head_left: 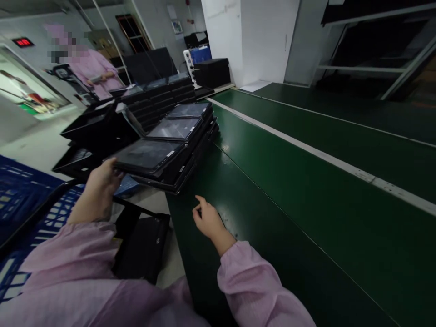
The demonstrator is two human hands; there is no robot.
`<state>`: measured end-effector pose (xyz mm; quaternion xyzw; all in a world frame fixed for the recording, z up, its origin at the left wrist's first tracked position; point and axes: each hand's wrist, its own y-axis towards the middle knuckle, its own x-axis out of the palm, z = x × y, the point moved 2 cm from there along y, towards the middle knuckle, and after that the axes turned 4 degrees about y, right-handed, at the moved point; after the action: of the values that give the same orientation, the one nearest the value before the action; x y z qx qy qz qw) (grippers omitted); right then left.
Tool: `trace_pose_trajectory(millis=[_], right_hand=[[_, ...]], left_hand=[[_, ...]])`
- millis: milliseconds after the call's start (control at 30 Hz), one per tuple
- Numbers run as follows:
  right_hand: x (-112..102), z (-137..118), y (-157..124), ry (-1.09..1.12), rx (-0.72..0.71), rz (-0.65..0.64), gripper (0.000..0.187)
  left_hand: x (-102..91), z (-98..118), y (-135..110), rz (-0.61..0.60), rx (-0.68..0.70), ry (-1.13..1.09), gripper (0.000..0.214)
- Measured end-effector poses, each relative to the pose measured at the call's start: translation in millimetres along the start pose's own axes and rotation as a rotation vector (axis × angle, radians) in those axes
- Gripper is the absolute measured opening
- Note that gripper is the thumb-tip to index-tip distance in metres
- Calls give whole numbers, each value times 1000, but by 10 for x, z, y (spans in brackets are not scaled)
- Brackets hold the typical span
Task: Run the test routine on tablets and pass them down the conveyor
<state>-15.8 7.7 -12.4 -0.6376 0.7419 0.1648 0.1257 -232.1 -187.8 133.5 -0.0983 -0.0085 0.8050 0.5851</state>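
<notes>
My left hand (104,186) is closed on the left edge of a flat black screen panel (146,153), which looks like a tablet and lies at the near end of a stack. Its fingertips are partly hidden by the panel's edge. Beyond it, more dark glossy panels (175,128) lie on stacked black trays (184,170) at the table's left edge. My right hand (206,218) hovers over or rests on the green tabletop (259,218); I cannot tell which. It holds nothing, its index finger partly stretched and the others curled.
Blue plastic crates (20,195) stand on the left, and a black tray (146,245) sits low beside the table. More black trays (88,122) are piled behind. A white strip (293,145) runs along the tabletop. Another person in pink (98,68) stands at the back left.
</notes>
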Motion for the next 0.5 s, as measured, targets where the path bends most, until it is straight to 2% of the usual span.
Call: trace_pose_trajectory(millis=[100,300,500], right_hand=[[-143,29,-221,10,28,23,34],[-378,81,-578,7,63,37,31],[-527,85,-740,9,82,7,32]], left_hand=[[-18,-43,-404,40,-124,-61,30],[162,-146,-1169,-49,-306,-51,25],[294,132,-1567,-99,-362,-19,28]])
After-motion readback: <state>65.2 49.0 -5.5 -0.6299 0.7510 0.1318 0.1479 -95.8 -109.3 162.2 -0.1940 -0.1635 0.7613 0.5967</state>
